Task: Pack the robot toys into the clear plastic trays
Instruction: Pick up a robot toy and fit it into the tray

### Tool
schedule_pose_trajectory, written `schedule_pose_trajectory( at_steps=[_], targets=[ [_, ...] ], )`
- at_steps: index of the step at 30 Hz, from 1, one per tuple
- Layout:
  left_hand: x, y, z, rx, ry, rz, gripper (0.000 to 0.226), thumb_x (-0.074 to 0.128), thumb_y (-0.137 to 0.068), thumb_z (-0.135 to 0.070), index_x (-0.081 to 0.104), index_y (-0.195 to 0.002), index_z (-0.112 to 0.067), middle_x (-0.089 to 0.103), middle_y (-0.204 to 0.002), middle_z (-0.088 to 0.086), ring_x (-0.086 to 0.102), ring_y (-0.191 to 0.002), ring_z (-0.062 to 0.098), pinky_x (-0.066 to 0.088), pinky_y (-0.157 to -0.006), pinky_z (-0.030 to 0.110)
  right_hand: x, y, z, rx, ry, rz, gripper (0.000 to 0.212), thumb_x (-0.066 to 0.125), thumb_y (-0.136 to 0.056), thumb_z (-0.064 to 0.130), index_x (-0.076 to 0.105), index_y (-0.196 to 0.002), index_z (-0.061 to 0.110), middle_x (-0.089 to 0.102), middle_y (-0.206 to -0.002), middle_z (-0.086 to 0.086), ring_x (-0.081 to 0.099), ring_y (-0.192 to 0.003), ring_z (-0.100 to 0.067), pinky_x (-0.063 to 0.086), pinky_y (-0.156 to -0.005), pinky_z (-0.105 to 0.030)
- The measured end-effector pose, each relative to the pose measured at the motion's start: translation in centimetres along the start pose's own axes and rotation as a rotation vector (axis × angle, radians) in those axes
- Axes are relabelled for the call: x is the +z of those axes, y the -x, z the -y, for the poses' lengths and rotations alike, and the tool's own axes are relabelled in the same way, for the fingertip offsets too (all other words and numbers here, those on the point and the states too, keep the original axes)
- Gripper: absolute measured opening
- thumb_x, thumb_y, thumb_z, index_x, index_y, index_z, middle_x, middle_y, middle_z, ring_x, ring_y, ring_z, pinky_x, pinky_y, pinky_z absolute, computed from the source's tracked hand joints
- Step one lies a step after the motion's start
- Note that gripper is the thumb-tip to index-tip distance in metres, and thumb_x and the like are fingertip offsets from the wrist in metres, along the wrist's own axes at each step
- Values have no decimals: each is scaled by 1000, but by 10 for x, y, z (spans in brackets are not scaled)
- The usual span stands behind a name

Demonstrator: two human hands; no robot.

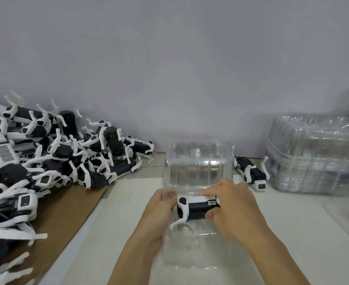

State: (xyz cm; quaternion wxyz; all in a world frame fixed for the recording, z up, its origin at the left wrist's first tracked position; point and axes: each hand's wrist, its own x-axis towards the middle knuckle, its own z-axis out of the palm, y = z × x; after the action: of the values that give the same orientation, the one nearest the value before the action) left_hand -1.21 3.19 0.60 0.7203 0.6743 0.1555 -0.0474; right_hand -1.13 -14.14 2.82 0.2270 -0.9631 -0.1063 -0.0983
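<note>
A black-and-white robot dog toy (197, 207) is held on its side between both hands, over the near half of an open clear plastic clamshell tray (198, 161) that stands on the pale surface (292, 233). The toy's rear end is gripped by the right hand (230, 204), fingers curled over the white top and thumb pressed against the black underside. The head end is met by the left hand (159, 208), whose fingers are curled around it and partly hidden behind the tray's clear wall. One white leg is seen pointing down and to the left, into the tray. The toy thus lies squarely between the two grips, both clenched on it.

Just right of the tray, a second robot dog toy (251, 173) is seen lying on the surface. Further right, a stack of clear plastic trays (317, 153) is piled against the grey wall (169, 58). At left, a large heap of robot dog toys (46, 153) is spread across a sheet of brown cardboard (66, 212).
</note>
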Motion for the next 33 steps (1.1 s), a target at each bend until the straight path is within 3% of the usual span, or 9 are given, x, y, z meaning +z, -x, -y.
schedule_pose_trajectory(
  at_steps=[4,7,11,14,18,21,25,27,33],
  targets=[
    [2,3,-4,-20,30,-7,30,53,-89,0,65,-109,-19,67,-97,5,67,-59,9,48,-45,23,0,0,1,5,3,2,46,70,-86,26,60,-127,45,51,-116,16,39,-100,-17,35,-91,-28],
    [6,3,-7,-5,-23,-74,35,47,-86,3,65,-103,-22,67,-97,0,63,-73,14,42,-42,20,0,2,3,-23,54,8,37,68,-87,27,64,-120,43,50,-112,13,38,-98,-18,33,-87,-30],
    [6,1,-8,5,-60,-122,38,46,-85,3,66,-101,-25,65,-105,-7,61,-86,16,42,-59,26,-1,1,4,-37,52,12,39,68,-88,25,63,-123,39,48,-114,12,38,-103,-17,31,-89,-31],
    [6,2,-8,6,-50,-127,36,48,-84,3,67,-101,-23,66,-104,-5,61,-82,17,43,-58,27,-4,0,5,-61,0,-16,37,68,-88,29,62,-123,39,43,-116,16,36,-107,-11,23,-90,-31],
    [6,4,-7,17,-45,-113,30,53,-85,1,67,-98,-23,70,-94,3,64,-77,20,45,-52,26,-3,2,19,-152,-87,-83,16,60,-90,50,66,-99,39,51,-104,22,41,-104,-6,20,-88,-32],
    [6,4,-6,25,-40,-113,30,52,-86,0,67,-96,-23,70,-87,-2,66,-75,18,46,-45,21,3,4,27,-191,-103,-35,18,61,-91,46,64,-82,30,60,-91,15,48,-96,-7,25,-86,-35],
    [5,4,-4,18,-3,-88,19,60,-84,-12,68,-96,-23,71,-102,8,69,-98,31,58,-75,43,3,3,25,-160,-109,-10,12,62,-92,40,71,-91,33,60,-113,16,45,-112,-10,16,-80,-34],
    [6,7,-6,24,39,-31,25,68,-74,-26,66,-98,-19,69,-103,16,67,-98,35,55,-91,56,3,3,25,-133,-130,-15,14,63,-91,43,72,-102,40,58,-116,19,43,-114,-10,15,-81,-33],
    [6,10,-8,18,30,24,44,73,-62,-26,64,-105,-20,72,-107,11,69,-102,32,52,-93,61,2,4,20,-129,-137,6,25,60,-93,48,66,-117,50,51,-111,19,38,-112,-10,21,-89,-33]
  ],
)
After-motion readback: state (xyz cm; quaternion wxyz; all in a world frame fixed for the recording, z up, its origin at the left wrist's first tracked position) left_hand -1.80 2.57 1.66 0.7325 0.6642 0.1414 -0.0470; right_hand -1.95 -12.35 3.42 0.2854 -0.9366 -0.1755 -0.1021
